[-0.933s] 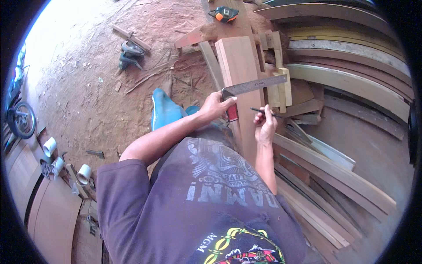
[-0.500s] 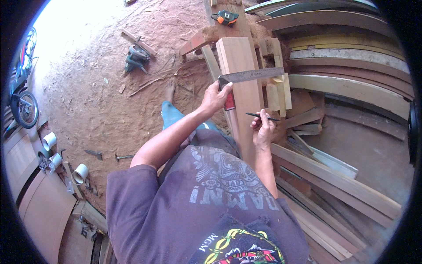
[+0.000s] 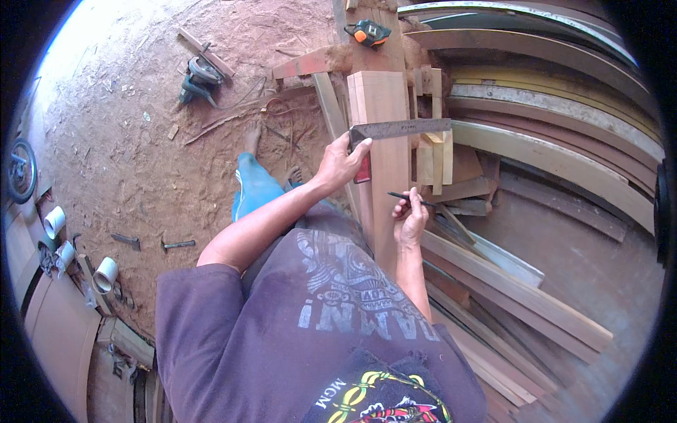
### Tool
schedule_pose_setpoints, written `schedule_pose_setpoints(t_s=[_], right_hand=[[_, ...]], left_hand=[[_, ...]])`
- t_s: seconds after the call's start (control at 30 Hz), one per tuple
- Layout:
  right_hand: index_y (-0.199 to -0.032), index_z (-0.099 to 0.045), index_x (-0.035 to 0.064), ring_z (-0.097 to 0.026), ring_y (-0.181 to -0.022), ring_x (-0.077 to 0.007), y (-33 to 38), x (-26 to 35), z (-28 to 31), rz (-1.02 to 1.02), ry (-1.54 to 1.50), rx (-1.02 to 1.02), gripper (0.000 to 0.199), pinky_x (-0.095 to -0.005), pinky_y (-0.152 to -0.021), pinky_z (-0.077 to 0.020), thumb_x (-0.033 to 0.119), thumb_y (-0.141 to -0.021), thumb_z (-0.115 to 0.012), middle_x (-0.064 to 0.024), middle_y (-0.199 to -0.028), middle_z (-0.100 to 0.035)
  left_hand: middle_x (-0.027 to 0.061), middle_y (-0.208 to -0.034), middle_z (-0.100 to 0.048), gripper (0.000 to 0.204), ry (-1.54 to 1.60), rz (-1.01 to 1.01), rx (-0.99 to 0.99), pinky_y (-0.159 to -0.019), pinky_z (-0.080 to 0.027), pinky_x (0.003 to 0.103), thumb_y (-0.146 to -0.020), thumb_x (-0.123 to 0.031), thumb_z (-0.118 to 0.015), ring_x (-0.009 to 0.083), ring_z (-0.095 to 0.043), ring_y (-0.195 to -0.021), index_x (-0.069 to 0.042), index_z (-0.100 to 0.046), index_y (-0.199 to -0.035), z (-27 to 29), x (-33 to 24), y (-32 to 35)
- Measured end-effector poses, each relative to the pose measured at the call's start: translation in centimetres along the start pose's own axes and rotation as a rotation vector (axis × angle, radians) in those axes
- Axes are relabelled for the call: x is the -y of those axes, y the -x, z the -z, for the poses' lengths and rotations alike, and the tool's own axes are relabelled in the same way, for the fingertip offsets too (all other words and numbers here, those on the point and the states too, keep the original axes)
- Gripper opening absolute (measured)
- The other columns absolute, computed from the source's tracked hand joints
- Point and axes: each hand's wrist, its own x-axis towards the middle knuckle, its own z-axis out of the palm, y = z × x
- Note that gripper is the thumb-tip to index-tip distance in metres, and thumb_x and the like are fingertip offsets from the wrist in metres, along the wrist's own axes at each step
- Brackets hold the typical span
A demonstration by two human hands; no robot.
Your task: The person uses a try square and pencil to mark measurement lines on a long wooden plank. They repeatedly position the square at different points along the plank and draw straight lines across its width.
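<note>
The left hand (image 3: 338, 163) grips with its fingers the handle of the square (image 3: 362, 171), at the left edge of the wooden beam (image 3: 388, 166); the blade (image 3: 416, 127) crosses over and passes the right edge. Near this edge, the right hand (image 3: 409, 225) pinches a dark pencil (image 3: 398, 194). Bare wood shows between blade and pencil.

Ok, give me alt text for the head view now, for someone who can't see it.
A person's left hand holds a carpenter's square with its blade across a wooden beam, while the right hand holds a thin dark pencil-like stick. A tape measure lies beyond the beam's far end; a power saw sits on the ground to the left.
</note>
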Motion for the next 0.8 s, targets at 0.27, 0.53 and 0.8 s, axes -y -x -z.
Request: schedule_pose_setpoints(t_s=[0.27,0.53,0.8], right_hand=[[-0.094,-0.066,0.0126,-0.056,-0.057,-0.0078,0.0,0.1,-0.1,-0.035,0.011,-0.045,0.029,-0.0234,-0.049,-0.0438,0.04,-0.101,-0.073,0.0029,-0.073,-0.061],[-0.094,-0.066,0.013,-0.057,-0.058,-0.0083,-0.1,0.0,-0.2,-0.036,0.004,-0.062,0.029,-0.023,-0.05,-0.0437,0.041,-0.101,-0.072,0.0028,-0.074,-0.061],[-0.091,-0.068,0.0094,-0.06,-0.059,-0.0105,-1.2,2.2,-2.3,0.035,-0.079,0.002,0.028,-0.0241,-0.051,-0.0477,0.035,-0.102,-0.073,-0.0007,-0.074,-0.065]], left_hand=[[0.0151,-0.098,-0.077,0.037,0.046,-0.042,-0.039,-0.084,-0.056,0.038,-0.103,-0.032,-0.067,0.0175,-0.07,-0.089,0.001,-0.068,-0.121,-0.1,-0.4,0.2],[0.0161,-0.101,-0.078,0.036,0.082,-0.019,-0.048,-0.085,-0.057,0.039,-0.103,-0.031,-0.067,0.0197,-0.073,-0.091,-0.001,-0.069,-0.124,-0.4,-0.1,0.0],[0.0082,-0.105,-0.075,0.038,-0.042,0.057,-0.002,-0.085,-0.056,0.033,-0.105,-0.029,-0.067,0.0109,-0.066,-0.093,0.003,-0.066,-0.126,0.1,-0.6,0.1]])
